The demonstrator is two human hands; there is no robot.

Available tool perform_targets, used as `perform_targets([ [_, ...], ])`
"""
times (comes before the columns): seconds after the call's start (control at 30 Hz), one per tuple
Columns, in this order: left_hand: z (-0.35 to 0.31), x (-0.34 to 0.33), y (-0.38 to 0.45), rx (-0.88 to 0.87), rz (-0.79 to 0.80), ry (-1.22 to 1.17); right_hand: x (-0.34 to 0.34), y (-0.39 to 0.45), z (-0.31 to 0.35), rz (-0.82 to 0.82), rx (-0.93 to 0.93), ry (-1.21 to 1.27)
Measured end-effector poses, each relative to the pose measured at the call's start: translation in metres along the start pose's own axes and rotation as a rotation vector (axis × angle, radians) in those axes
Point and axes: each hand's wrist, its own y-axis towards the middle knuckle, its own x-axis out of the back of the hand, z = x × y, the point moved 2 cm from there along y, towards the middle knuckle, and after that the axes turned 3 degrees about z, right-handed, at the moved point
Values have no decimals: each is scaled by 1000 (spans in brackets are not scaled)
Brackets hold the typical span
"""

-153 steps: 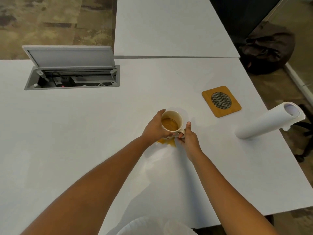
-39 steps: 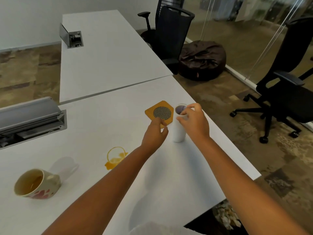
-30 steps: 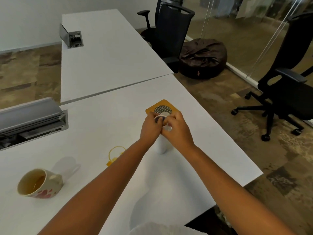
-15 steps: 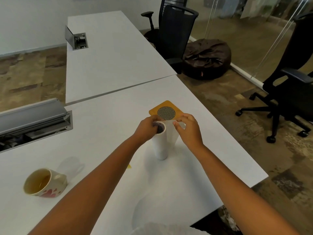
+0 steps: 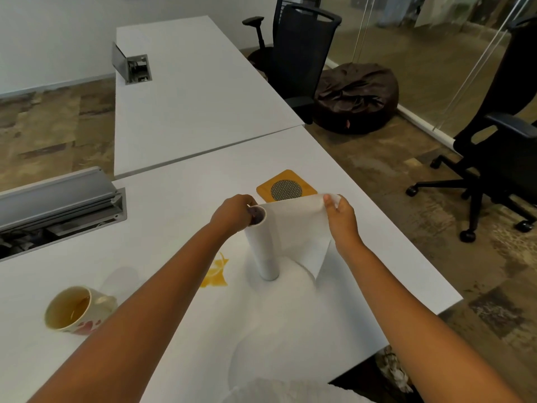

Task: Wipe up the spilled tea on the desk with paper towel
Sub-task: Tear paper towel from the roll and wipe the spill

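Note:
A white paper towel roll (image 5: 263, 251) stands upright on the white desk (image 5: 180, 181). My left hand (image 5: 234, 212) grips the top of the roll. My right hand (image 5: 338, 218) pinches the upper corner of a loose sheet (image 5: 299, 228) that is drawn out to the right, still joined to the roll. The amber tea spill (image 5: 216, 276) lies on the desk just left of the roll, partly hidden by my left forearm.
A cup (image 5: 74, 311) with tea in it stands at the near left. A wooden coaster (image 5: 286, 189) lies behind the roll. An open cable box (image 5: 58, 210) sits far left. Office chairs (image 5: 494, 135) and a beanbag (image 5: 356, 96) stand right of the desk edge.
Since half a second ago my right hand has pulled a sheet out from the roll to the right. My left hand keeps its hold on the roll's top.

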Motion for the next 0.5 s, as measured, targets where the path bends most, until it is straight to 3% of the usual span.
perform_targets([
  [0.2,8,8,-2,39,-18,-2,5,1,-2,-10,-67,35],
  [0.5,0,12,-5,-39,-74,0,5,-3,7,-6,-18,-2],
])
